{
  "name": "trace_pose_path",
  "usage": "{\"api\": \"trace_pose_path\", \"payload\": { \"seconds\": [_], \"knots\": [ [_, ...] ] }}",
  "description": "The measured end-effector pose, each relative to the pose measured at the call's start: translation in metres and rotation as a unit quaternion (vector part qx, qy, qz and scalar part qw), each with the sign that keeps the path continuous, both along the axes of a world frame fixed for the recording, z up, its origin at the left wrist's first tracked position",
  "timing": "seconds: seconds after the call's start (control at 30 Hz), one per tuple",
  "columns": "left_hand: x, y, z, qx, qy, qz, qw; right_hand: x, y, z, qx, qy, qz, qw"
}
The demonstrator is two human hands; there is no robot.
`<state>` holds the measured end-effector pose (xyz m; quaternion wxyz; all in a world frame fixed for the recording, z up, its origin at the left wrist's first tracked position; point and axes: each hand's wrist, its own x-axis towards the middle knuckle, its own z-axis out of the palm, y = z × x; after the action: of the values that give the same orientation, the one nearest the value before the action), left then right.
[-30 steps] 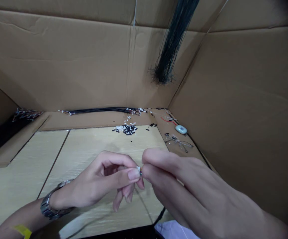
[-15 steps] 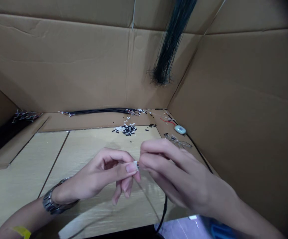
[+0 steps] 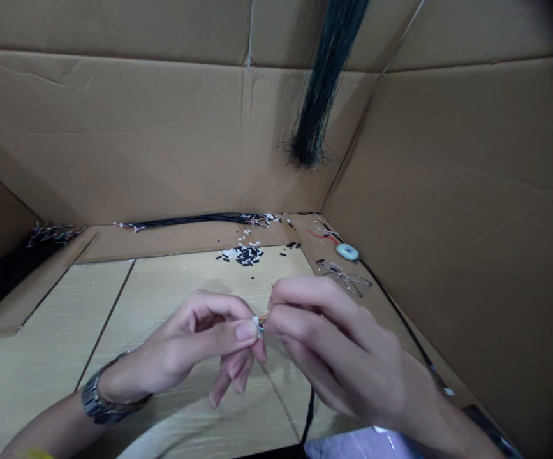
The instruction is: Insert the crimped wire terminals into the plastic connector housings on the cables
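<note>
Between the thumb and forefinger of my left hand [image 3: 199, 335] is a small white connector [image 3: 256, 324], mostly covered by the fingertips. Thin coloured wires [image 3: 263, 317], orange and darker ones, come out of its right side. My right hand [image 3: 338, 338] pinches these wires close to the connector, its fingertips almost touching my left ones. A black cable [image 3: 310, 408] hangs below my right hand and looks like part of the same lead; where it joins the wires is hidden.
Small black and white sleeves [image 3: 247, 256] lie heaped on the table. Behind them rests a row of black cables [image 3: 190, 220]. A dark wire bundle [image 3: 321, 95] hangs before the cardboard wall [image 3: 161, 140]. Eyeglasses [image 3: 346, 274] and a pale rounded device [image 3: 347, 252] sit at right, another cable bundle [image 3: 13, 274] at left.
My right hand has turned and drawn slightly back from the connector, so more of the coloured wires shows. The left hand keeps its pinch. The view has tilted a little.
</note>
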<state>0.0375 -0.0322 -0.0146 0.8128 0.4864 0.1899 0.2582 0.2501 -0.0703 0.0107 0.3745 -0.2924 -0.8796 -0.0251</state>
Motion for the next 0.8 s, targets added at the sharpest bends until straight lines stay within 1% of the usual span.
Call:
{"api": "trace_pose_path", "payload": {
  "seconds": [0.07, 0.13, 0.2, 0.23, 0.27, 0.33, 0.4, 0.5, 0.57, 0.63, 0.7, 0.8],
  "knots": [
    [-0.002, 0.000, 0.002, 0.012, 0.015, 0.003, 1.000, -0.001, 0.001, -0.001, 0.001, -0.007, 0.000, 1.000],
    [-0.004, 0.001, 0.004, 0.022, 0.025, 0.016, 0.999, -0.004, 0.003, -0.005, 0.005, 0.012, 0.000, 1.000],
    [-0.006, 0.003, 0.006, 0.032, 0.023, 0.042, 0.998, -0.009, 0.006, -0.012, -0.013, 0.082, -0.004, 0.997],
    [-0.007, 0.004, 0.007, 0.035, 0.015, 0.054, 0.998, -0.012, 0.008, -0.015, -0.039, 0.135, -0.010, 0.990],
    [-0.007, 0.005, 0.007, 0.034, 0.003, 0.062, 0.997, -0.015, 0.011, -0.018, -0.074, 0.195, -0.020, 0.978],
    [-0.008, 0.008, 0.006, 0.025, -0.028, 0.072, 0.997, -0.023, 0.016, -0.022, -0.153, 0.294, -0.032, 0.943],
    [-0.007, 0.011, 0.004, 0.017, -0.053, 0.080, 0.995, -0.030, 0.022, -0.022, -0.218, 0.342, -0.016, 0.914],
    [-0.007, 0.017, 0.003, 0.026, -0.068, 0.097, 0.993, -0.039, 0.028, -0.016, -0.316, 0.369, 0.051, 0.873],
    [-0.009, 0.021, 0.002, 0.034, -0.068, 0.104, 0.992, -0.043, 0.031, -0.013, -0.350, 0.395, 0.082, 0.846],
    [-0.010, 0.024, 0.003, 0.036, -0.068, 0.104, 0.992, -0.045, 0.033, -0.010, -0.351, 0.407, 0.083, 0.839],
    [-0.012, 0.025, 0.004, 0.037, -0.069, 0.099, 0.992, -0.044, 0.035, -0.009, -0.356, 0.395, 0.070, 0.844],
    [-0.015, 0.026, 0.005, 0.051, -0.070, 0.101, 0.991, -0.042, 0.037, -0.004, -0.398, 0.365, 0.071, 0.838]
  ]
}}
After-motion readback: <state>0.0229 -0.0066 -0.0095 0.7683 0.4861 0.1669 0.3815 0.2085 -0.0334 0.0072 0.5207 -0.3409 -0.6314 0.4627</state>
